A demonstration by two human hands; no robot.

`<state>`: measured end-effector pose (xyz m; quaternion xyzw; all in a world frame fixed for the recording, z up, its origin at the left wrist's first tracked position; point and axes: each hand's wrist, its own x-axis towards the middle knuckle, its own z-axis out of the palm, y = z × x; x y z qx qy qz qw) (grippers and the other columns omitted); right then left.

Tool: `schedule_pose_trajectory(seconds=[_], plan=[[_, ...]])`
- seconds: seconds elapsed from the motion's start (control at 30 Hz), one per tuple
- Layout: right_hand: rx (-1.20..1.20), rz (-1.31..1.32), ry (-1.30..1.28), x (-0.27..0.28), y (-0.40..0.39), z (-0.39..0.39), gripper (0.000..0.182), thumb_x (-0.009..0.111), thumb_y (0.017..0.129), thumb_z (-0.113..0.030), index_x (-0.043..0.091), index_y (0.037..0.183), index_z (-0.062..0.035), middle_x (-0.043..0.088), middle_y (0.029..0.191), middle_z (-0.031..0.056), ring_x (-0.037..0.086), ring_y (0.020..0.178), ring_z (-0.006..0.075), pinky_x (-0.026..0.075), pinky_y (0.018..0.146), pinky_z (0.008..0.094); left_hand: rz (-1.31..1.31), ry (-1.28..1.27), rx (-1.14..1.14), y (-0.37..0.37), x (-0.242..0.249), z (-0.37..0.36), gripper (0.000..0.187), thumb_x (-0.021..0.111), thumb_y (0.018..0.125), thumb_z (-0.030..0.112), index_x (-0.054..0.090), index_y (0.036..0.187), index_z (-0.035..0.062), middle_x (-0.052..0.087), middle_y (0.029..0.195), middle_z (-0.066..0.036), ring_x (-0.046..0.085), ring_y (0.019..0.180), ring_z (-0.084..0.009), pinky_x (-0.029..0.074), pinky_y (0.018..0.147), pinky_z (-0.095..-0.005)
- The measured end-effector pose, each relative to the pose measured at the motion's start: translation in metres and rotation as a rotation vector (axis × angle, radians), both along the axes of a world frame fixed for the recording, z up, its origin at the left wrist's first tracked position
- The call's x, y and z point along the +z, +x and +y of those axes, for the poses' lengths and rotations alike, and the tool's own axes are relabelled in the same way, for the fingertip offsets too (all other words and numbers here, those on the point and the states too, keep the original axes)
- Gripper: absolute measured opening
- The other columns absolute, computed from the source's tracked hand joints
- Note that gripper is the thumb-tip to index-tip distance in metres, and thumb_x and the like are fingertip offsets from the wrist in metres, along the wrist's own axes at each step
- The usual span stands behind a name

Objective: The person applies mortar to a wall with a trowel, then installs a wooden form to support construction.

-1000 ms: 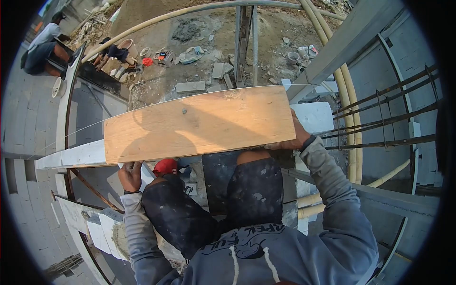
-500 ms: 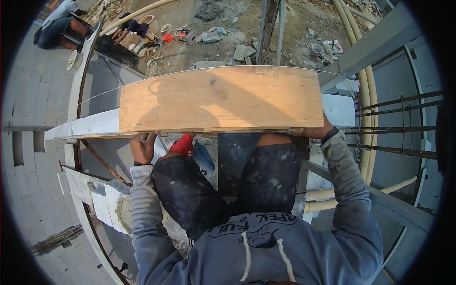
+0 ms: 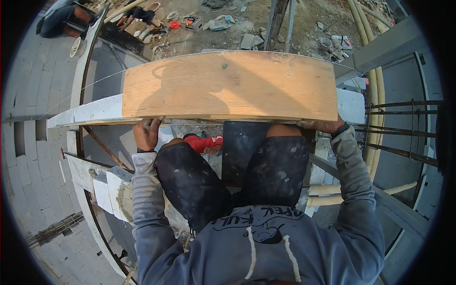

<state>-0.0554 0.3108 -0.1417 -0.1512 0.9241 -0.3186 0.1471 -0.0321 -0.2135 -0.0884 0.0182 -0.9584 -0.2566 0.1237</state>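
Note:
A plywood board (image 3: 228, 88) lies flat along the top of a row of white blocks (image 3: 97, 109), with a thin string running by its far edge. My left hand (image 3: 147, 134) holds the board's near edge toward its left end, thumb and forefinger up against it. Near the right end, my right hand (image 3: 325, 125) grips the same edge, its fingers partly hidden by the board. A small grey lump (image 3: 224, 65) sits on the board's surface. My shadow falls across the wood.
Below, between my knees, a person in red (image 3: 202, 142) shows. Steel bars (image 3: 403, 128) jut in at the right, beside bamboo poles (image 3: 376, 95). A grey beam (image 3: 384, 45) slants at upper right. Another person (image 3: 61, 21) crouches at upper left near a bucket (image 3: 77, 47).
The board sits higher and slightly further right in view, as the camera has shifted. Both hands keep their places on its edge. The person in red below has moved right.

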Motion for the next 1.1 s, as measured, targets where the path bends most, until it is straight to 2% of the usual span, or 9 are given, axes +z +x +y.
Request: schedule_pose_trajectory(seconds=[0.1,0.17,0.5,0.57,0.67,0.83,0.9,1.03,1.1], plan=[[-0.013,-0.013,-0.019,0.004,0.001,-0.003,0.093,0.082,0.052,-0.046,0.040,0.127,-0.0096,0.047,0.123,0.0106,0.036,0.118,0.0296,0.020,0.102,0.0406,0.036,0.039,-0.033,0.000,0.006,0.002,0.032,0.067,0.079,0.030,0.065,0.080,-0.0024,0.059,0.064,-0.020,0.055,0.053,-0.0240,0.043,0.053,-0.0329],[0.016,0.040,0.028,0.003,0.001,-0.002,0.088,0.081,0.054,-0.047,0.044,0.125,-0.0106,0.050,0.121,0.0102,0.038,0.116,0.0297,0.021,0.101,0.0420,-0.068,0.037,-0.002,0.001,0.008,0.002,0.026,0.064,0.081,0.031,0.067,0.083,0.0047,0.065,0.073,-0.015,0.063,0.067,-0.0316,0.047,0.059,-0.0353],[0.036,0.002,-0.003,0.016,0.002,-0.008,0.080,0.076,0.058,-0.051,0.047,0.123,-0.0129,0.052,0.120,0.0076,0.040,0.115,0.0305,0.021,0.100,0.0426,-0.168,-0.069,0.053,0.001,0.015,0.008,0.027,0.064,0.081,0.030,0.067,0.085,0.0044,0.065,0.073,-0.016,0.063,0.069,-0.0311,0.047,0.060,-0.0348],[0.007,0.039,-0.003,0.016,0.003,-0.008,0.075,0.074,0.061,-0.051,0.049,0.121,-0.0132,0.053,0.120,0.0070,0.041,0.114,0.0302,0.021,0.100,0.0432,0.068,0.143,-0.043,-0.001,0.005,0.006,0.030,0.065,0.081,0.027,0.065,0.084,-0.0021,0.061,0.067,-0.019,0.058,0.057,-0.0255,0.044,0.056,-0.0329],[0.142,0.240,0.051,0.017,-0.001,-0.010,0.073,0.073,0.062,-0.050,0.050,0.121,-0.0140,0.054,0.119,0.0061,0.042,0.114,0.0295,0.022,0.099,0.0446,-0.004,0.081,-0.040,0.000,0.002,-0.002,0.028,0.065,0.081,0.026,0.065,0.085,-0.0014,0.061,0.068,-0.019,0.059,0.058,-0.0253,0.044,0.056,-0.0328],[0.093,0.072,0.000,0.027,0.001,-0.017,0.067,0.073,0.063,-0.048,0.052,0.118,-0.0153,0.055,0.118,0.0040,0.045,0.113,0.0263,0.026,0.100,0.0414,-0.021,0.087,-0.027,0.002,0.008,0.000,0.025,0.065,0.081,0.025,0.066,0.086,-0.0002,0.062,0.071,-0.020,0.061,0.060,-0.0266,0.045,0.056,-0.0326],[0.113,0.095,-0.056,0.034,0.002,-0.018,0.064,0.078,0.068,-0.032,0.051,0.119,-0.0060,0.057,0.114,0.0118,0.055,0.104,0.0272,0.045,0.087,0.0360,-0.013,0.100,-0.020,0.001,0.005,0.000,0.025,0.066,0.080,0.025,0.066,0.085,0.0005,0.062,0.071,-0.019,0.061,0.061,-0.0295,0.045,0.056,-0.0335],[0.090,0.048,-0.056,0.034,0.003,-0.019,0.064,0.078,0.068,-0.032,0.050,0.120,-0.0063,0.057,0.115,0.0118,0.054,0.105,0.0273,0.045,0.088,0.0366,0.028,0.158,-0.040,0.001,0.006,0.001,0.025,0.068,0.079,0.025,0.066,0.081,0.0001,0.061,0.067,-0.018,0.059,0.059,-0.0333,0.044,0.054,-0.0345],[-0.020,-0.027,-0.190,0.027,0.004,-0.019,0.067,0.083,0.058,-0.023,0.052,0.116,-0.0056,0.060,0.109,0.0087,0.057,0.101,0.0249,0.045,0.087,0.0347,-0.029,0.087,-0.007,0.001,0.004,-0.005,0.026,0.068,0.079,0.026,0.065,0.079,-0.0006,0.060,0.064,-0.019,0.057,0.056,-0.0337,0.043,0.052,-0.0350]])
